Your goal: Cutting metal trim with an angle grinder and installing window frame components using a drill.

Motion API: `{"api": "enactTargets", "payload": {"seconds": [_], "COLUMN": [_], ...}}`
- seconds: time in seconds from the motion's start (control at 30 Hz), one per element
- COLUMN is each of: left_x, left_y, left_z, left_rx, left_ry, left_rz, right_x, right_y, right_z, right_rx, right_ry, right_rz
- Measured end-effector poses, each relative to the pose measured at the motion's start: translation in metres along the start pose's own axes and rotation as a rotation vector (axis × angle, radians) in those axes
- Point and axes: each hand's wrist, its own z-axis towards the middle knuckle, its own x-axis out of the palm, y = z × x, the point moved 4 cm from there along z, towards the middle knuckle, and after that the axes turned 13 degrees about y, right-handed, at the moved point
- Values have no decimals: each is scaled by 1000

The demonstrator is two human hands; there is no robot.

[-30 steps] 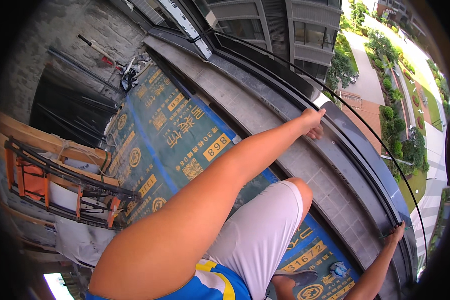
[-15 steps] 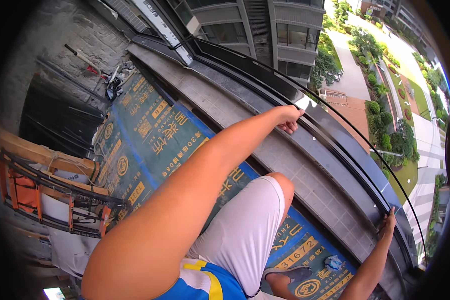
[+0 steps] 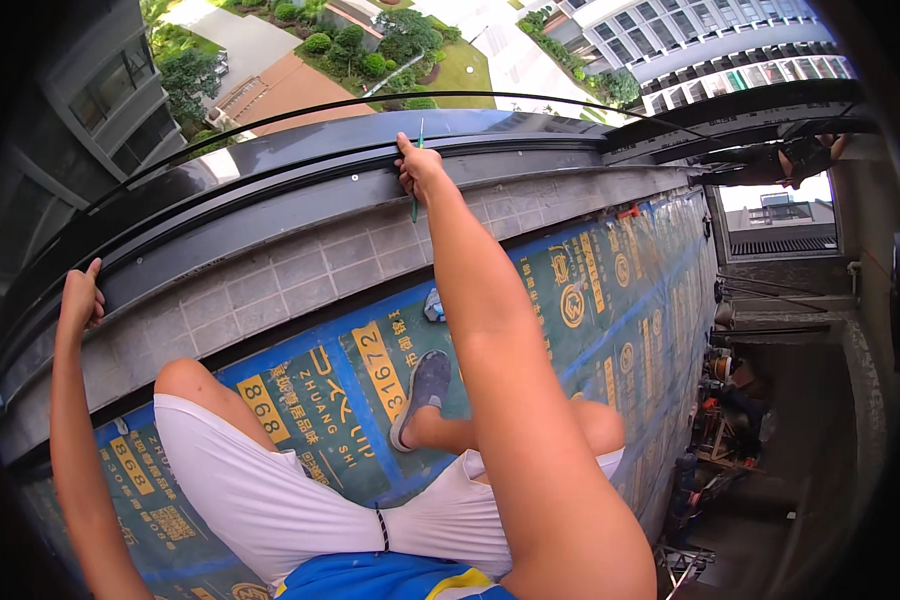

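Observation:
A long dark metal window frame [image 3: 300, 195] with a black track runs across in front of me, screw heads dotted along its face. At its left part, my left hand [image 3: 83, 297] is closed against the near edge, thumb on top and fingers curled below. My right hand [image 3: 420, 172] is closed around a thin green screwdriver [image 3: 414, 210], its slim metal tip sticking up above the fingers. The thumb of that hand rests by the track near the middle. Part of the handle is hidden inside my fist.
A grey tiled ledge [image 3: 300, 266] lies below the frame. Green printed protective sheeting [image 3: 590, 290] with blue tape covers the floor, and a crumpled blue-white wrapper [image 3: 434, 306] lies there. Beyond the black rail [image 3: 530, 97] is a drop to gardens. Tools and clutter [image 3: 720, 420] stand at right.
My view has swung to the right along the window frame, bringing the room's far end into sight. Both hands remain at the frame, and the green screwdriver now shows in my right hand.

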Motion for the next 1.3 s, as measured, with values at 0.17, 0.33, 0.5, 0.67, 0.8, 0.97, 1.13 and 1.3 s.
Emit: {"api": "enactTargets", "payload": {"seconds": [0.17,0.33,0.5,0.67,0.8,0.97,1.13,1.3], "left_x": [25,143,247,254,244,242,221,150], "left_y": [-99,-234,-313,-302,-290,-272,-254,-194], "left_z": [-78,-162,-244,-231,-250,-247,-249,-179], "left_rx": [395,854,834,1032,600,553,615,941], "left_ry": [-374,309,825,580,997,1037,1091,-235], "left_rz": [454,-91,-212,-258,-404,-454,-467,89], "right_x": [3,40,88,76,54,78,79,66], "right_y": [-10,-19,-20,-23,-23,-21,1,70], "right_z": [-44,-125,-209,-221,-247,-252,-262,-276], "right_rx": [-201,-412,-638,-618,-1066,-1271,-1228,-1177], "right_ry": [-8,339,458,390,-160,-35,-158,27], "right_rz": [18,478,496,267,-673,-1000,-1140,-1023]}}
